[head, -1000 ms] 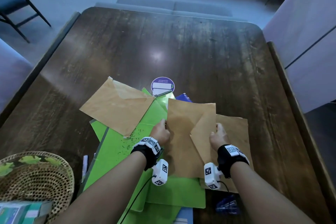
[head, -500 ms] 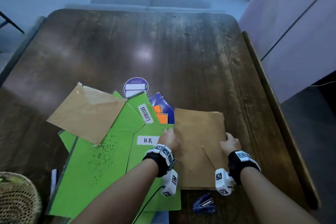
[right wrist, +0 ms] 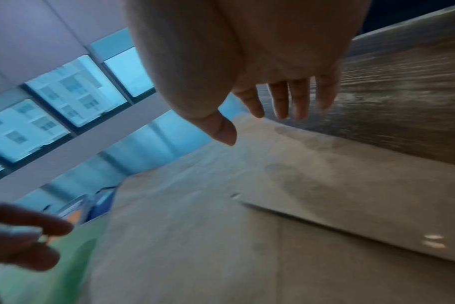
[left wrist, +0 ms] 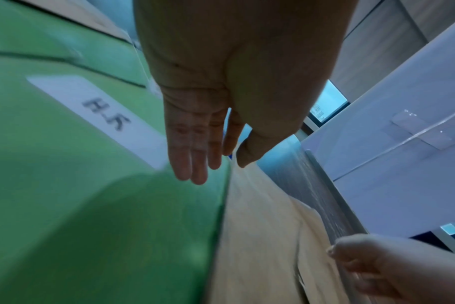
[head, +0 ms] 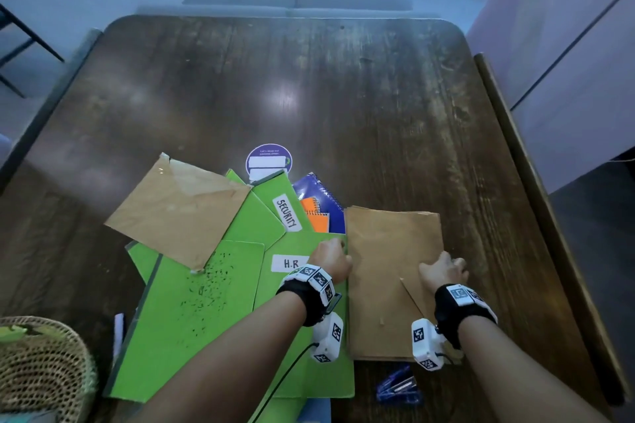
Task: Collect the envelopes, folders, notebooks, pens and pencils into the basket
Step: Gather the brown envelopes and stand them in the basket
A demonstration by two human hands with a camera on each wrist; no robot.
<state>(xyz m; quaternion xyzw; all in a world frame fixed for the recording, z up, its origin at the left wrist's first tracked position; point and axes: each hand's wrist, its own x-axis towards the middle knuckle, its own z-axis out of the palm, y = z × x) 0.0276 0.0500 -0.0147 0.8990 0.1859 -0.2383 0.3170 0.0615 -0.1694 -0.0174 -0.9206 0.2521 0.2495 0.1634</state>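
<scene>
Since half a second ago we have squared the brown envelopes (head: 391,271) into one stack. Left hand (head: 331,261) and right hand (head: 443,271) flank it, fingers straight, together, gripping nothing. Risk: unpinched sheets fan apart on lifting toward the basket (head: 41,371).

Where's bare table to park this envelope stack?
Bare table lies beyond the purple sticker to the far edge, and right of the stack. Crowded: the folders at left, the basket near-left.
</scene>
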